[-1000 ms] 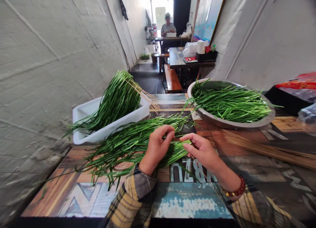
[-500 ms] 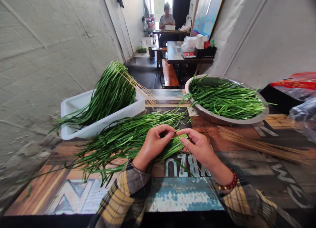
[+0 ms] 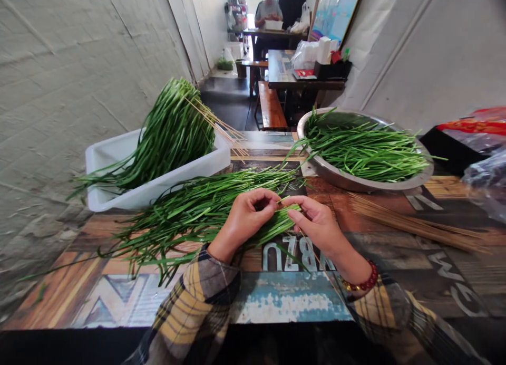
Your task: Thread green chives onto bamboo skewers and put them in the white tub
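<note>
Over a loose pile of garlic chives (image 3: 185,214) on the table, my left hand (image 3: 245,217) pinches the pale stem ends, thumb against forefinger. My right hand (image 3: 318,228), wearing a red bead bracelet, meets it fingertip to fingertip. It grips a thin bamboo skewer (image 3: 326,272) whose long end slants down beneath my wrist. Pale stems (image 3: 282,221) lie below and between both hands. My fingers partly hide the skewer's tip, so I cannot tell how many stems are on it.
Skewered chives (image 3: 174,138) fill a white plastic tray (image 3: 158,196) at left, skewer ends jutting right. A steel basin (image 3: 356,181) of chives stands back right, with spare skewers (image 3: 415,225) before it. Beyond are a bench (image 3: 272,106), another table (image 3: 280,64) and a seated person (image 3: 269,11).
The whole scene sits slightly higher in view, as the camera has tipped down. My hands keep nearly the same pinch on the chives and skewer.
</note>
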`<move>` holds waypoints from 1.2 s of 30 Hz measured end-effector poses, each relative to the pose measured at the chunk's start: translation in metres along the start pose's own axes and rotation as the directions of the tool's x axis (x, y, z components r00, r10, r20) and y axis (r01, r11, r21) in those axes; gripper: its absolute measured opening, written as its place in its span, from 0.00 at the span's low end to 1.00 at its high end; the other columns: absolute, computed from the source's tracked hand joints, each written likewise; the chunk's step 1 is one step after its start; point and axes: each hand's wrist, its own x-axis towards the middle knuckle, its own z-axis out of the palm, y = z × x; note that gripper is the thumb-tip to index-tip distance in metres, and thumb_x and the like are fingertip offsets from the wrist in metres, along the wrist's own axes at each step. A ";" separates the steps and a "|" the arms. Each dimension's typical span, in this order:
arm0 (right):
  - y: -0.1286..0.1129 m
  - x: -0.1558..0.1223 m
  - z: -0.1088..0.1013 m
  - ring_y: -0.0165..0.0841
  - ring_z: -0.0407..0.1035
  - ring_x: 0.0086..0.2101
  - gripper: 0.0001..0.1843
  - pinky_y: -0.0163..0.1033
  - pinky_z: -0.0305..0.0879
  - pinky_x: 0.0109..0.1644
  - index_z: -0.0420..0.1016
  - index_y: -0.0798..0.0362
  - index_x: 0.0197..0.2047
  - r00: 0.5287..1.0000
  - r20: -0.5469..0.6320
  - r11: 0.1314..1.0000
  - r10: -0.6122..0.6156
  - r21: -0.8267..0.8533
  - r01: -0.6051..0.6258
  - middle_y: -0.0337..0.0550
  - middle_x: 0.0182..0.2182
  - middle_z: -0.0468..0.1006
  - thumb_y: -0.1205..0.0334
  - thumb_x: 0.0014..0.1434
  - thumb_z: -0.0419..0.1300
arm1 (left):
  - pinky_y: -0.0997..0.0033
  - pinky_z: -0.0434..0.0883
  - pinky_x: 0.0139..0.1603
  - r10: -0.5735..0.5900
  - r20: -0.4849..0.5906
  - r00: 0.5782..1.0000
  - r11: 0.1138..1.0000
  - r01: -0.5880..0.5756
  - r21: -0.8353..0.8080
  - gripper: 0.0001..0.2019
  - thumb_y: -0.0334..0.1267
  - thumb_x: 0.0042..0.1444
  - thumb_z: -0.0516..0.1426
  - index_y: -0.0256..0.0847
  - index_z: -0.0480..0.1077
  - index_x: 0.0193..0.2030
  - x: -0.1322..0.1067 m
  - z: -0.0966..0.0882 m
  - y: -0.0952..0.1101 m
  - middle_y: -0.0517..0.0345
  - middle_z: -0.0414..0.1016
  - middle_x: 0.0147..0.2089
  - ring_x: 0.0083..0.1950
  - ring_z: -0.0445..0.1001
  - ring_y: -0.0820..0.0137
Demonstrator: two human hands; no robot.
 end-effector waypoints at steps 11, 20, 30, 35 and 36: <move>-0.002 0.000 0.001 0.27 0.65 0.20 0.13 0.33 0.60 0.23 0.75 0.51 0.44 0.999 0.001 0.999 0.036 0.003 -0.036 0.38 0.26 0.74 0.57 0.57 0.59 | 0.76 0.67 0.32 -0.040 -0.014 0.999 0.999 0.039 -0.031 0.05 0.34 0.51 0.59 0.35 0.74 0.29 0.001 0.001 -0.005 0.58 0.75 0.28 0.29 0.71 0.73; -0.001 0.000 0.001 0.27 0.64 0.20 0.13 0.33 0.60 0.23 0.75 0.52 0.45 0.999 -0.001 0.999 0.037 0.000 -0.037 0.38 0.25 0.73 0.57 0.58 0.59 | 0.75 0.68 0.34 -0.018 -0.013 1.000 1.000 0.018 -0.002 0.05 0.33 0.51 0.59 0.35 0.75 0.29 0.000 -0.001 0.001 0.57 0.76 0.29 0.31 0.72 0.72; 0.000 0.000 0.001 0.27 0.64 0.20 0.13 0.33 0.60 0.23 0.76 0.51 0.45 1.000 0.001 0.999 0.029 0.013 -0.029 0.38 0.25 0.73 0.57 0.57 0.59 | 0.75 0.68 0.34 -0.012 -0.013 1.000 1.000 0.012 -0.017 0.05 0.32 0.51 0.59 0.35 0.75 0.28 0.000 -0.001 0.001 0.57 0.76 0.28 0.31 0.72 0.72; -0.001 0.000 0.001 0.27 0.64 0.20 0.13 0.33 0.59 0.23 0.76 0.51 0.45 0.999 0.001 0.999 0.039 0.015 -0.039 0.37 0.25 0.72 0.58 0.57 0.59 | 0.74 0.68 0.35 0.013 -0.008 1.000 1.000 -0.013 0.015 0.05 0.33 0.52 0.58 0.35 0.75 0.28 0.000 -0.002 0.002 0.56 0.76 0.29 0.31 0.72 0.72; -0.001 0.000 0.001 0.27 0.64 0.20 0.13 0.33 0.59 0.23 0.75 0.51 0.45 0.999 0.002 0.999 0.042 0.013 -0.042 0.37 0.25 0.72 0.58 0.57 0.59 | 0.74 0.68 0.35 0.022 -0.007 1.000 0.999 -0.022 0.026 0.05 0.33 0.52 0.58 0.35 0.75 0.28 0.000 -0.002 0.002 0.56 0.76 0.29 0.32 0.72 0.72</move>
